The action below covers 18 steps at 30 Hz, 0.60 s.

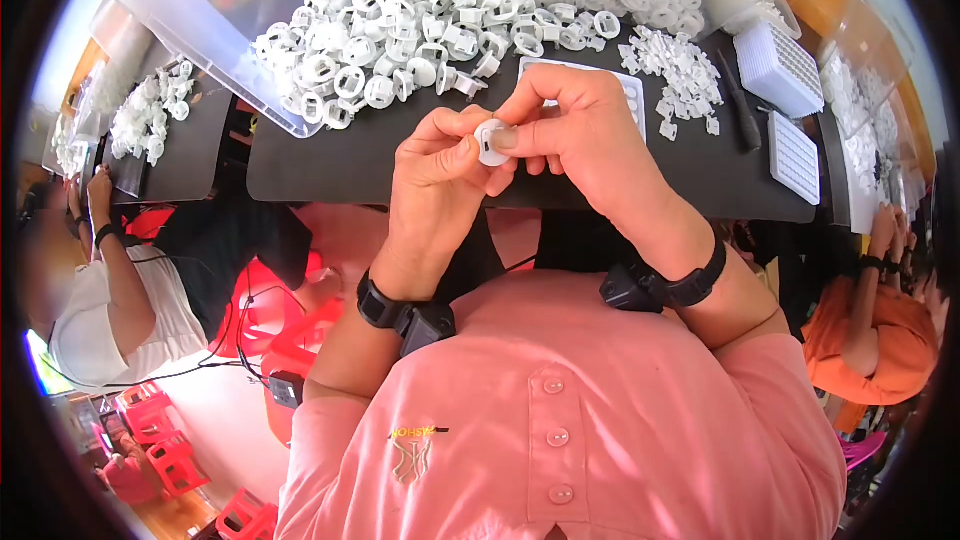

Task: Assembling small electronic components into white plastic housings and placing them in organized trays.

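Note:
Above the table's near edge, both hands hold one small round white plastic part with a dark slot in its face. My left hand pinches it from the left between thumb and fingers. My right hand is closed on its right side, with the thumb pressed against the face. Whether a second, smaller piece sits under the right thumb is hidden. A large heap of similar white round parts lies just beyond the hands. Behind my right hand is a white tray, partly covered by it.
On the dark table, small white pieces lie right of the hands, beside a black-handled tool. Farther right are stacked white trays and a single tray. A clear bin stands left. People work at both sides.

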{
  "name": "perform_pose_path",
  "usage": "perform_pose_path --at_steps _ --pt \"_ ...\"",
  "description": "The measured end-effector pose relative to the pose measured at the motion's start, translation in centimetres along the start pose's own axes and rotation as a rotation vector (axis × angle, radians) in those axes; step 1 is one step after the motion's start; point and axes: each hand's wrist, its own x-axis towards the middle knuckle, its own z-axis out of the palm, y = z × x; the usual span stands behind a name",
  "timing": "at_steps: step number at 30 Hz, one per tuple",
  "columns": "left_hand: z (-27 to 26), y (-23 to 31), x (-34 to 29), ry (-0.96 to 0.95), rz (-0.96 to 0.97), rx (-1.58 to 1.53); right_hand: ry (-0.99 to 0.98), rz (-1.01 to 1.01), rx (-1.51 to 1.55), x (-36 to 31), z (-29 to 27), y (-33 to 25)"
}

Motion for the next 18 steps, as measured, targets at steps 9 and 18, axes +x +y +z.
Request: perform_pose_path --at_steps 9,18 --pt "-0.2 -0.1 -0.2 0.049 -0.027 0.006 -0.038 0.011 0.046 0.0 -0.1 0.5" --pt "-0.1 -0.2 -0.1 0.031 -0.007 0.082 0.087 -0.064 0.141 -1.0 1.2 0.5"
